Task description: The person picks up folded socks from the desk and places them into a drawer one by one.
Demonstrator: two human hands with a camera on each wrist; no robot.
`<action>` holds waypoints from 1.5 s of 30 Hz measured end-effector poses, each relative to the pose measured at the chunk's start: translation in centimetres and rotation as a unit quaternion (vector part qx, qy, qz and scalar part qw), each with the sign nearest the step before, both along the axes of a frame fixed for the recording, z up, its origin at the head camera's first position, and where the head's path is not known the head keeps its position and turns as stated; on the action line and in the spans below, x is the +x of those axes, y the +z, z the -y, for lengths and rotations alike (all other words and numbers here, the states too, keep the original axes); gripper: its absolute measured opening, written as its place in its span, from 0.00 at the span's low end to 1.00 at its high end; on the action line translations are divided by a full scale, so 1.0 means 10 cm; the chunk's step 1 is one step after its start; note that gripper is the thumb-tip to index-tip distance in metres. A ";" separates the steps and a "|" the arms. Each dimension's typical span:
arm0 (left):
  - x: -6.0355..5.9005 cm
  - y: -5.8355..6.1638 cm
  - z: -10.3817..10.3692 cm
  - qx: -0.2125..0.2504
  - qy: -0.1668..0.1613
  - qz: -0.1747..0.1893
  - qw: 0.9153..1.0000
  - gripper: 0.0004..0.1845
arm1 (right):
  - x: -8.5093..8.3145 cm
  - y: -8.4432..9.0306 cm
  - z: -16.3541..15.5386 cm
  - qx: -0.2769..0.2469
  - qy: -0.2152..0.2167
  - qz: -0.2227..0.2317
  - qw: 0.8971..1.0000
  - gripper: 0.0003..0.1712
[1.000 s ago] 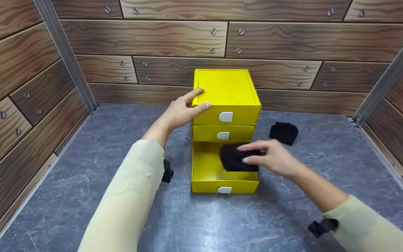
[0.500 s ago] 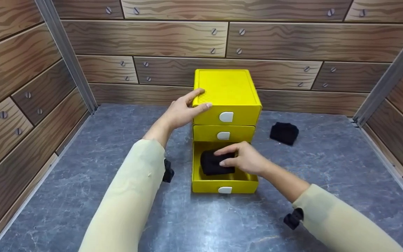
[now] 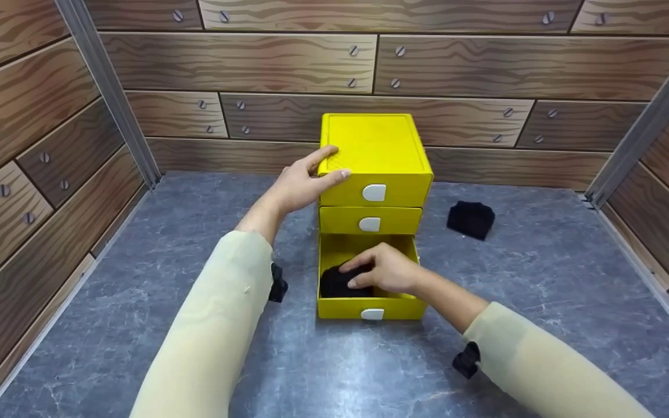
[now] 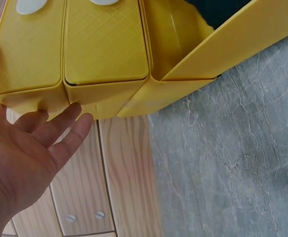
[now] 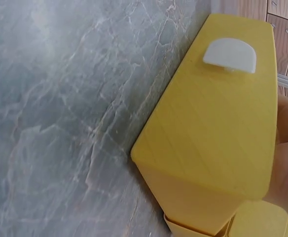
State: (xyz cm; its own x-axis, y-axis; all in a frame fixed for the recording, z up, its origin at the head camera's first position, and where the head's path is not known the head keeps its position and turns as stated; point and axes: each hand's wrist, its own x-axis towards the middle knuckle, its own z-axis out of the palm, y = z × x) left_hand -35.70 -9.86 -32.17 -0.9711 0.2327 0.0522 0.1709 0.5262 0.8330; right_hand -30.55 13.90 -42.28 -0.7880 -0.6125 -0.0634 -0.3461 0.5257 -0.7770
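Observation:
A yellow three-drawer cabinet [image 3: 378, 142] stands mid-table in the head view, its bottom drawer [image 3: 398, 309] pulled out. My left hand [image 3: 302, 184] rests on the cabinet's upper left edge, thumb at the front and fingers fairly straight along the side, as the left wrist view also shows. Inside the bottom drawer, towards its front left, lies a folded black cloth [image 3: 334, 283]. My right hand [image 3: 391, 270] reaches into that drawer and pinches the cloth between thumb and fingers. In the right wrist view the drawer front [image 5: 208, 128] hides most of the hand and all the cloth.
A second black cloth piece [image 3: 471, 220] lies on the grey marbled table [image 3: 543, 278] to the cabinet's right. Wood-patterned walls [image 3: 288, 61] enclose the back and both sides. The upper two drawers, with white handles [image 3: 374, 193], are closed.
My right hand has carried the black cloth left and down, from over the drawer's right side into its front left part. The left hand and cabinet have stayed put.

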 end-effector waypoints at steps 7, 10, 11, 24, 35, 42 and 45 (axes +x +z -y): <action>0.00 -0.01 0.01 0.001 0.003 0.004 1.000 0.45 | 0.01 -0.03 0.02 0.022 0.023 0.008 0.999 0.15; 0.00 -0.01 0.00 0.004 0.000 0.004 1.000 0.45 | 0.00 -0.04 0.00 0.025 0.028 0.010 0.999 0.16; 0.00 0.00 0.00 0.005 -0.001 0.004 1.000 0.45 | 0.00 -0.04 -0.01 0.025 0.029 0.011 0.999 0.16; -0.01 0.00 0.00 -0.001 0.001 -0.001 1.000 0.45 | 0.01 0.01 -0.11 0.029 0.031 0.012 0.999 0.17; 0.01 -0.01 -0.01 0.000 0.001 -0.002 1.000 0.45 | 0.12 0.31 -0.40 0.010 0.041 -0.009 0.999 0.21; 0.00 -0.01 -0.01 0.000 0.001 -0.001 1.000 0.45 | 0.17 0.54 -0.88 0.003 0.024 -0.030 0.999 0.22; -0.01 -0.01 0.00 0.000 -0.002 -0.003 1.000 0.45 | 0.15 0.64 -1.11 0.002 -0.005 -0.027 1.000 0.22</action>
State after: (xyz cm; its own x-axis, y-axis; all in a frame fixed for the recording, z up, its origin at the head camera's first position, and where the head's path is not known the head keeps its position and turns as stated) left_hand -35.79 -9.84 -32.27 -0.9697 0.2374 0.0575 0.1780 0.5257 0.8318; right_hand -29.02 24.98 -35.87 -0.7968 -0.6039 -0.0218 -0.3826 0.5322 -0.7552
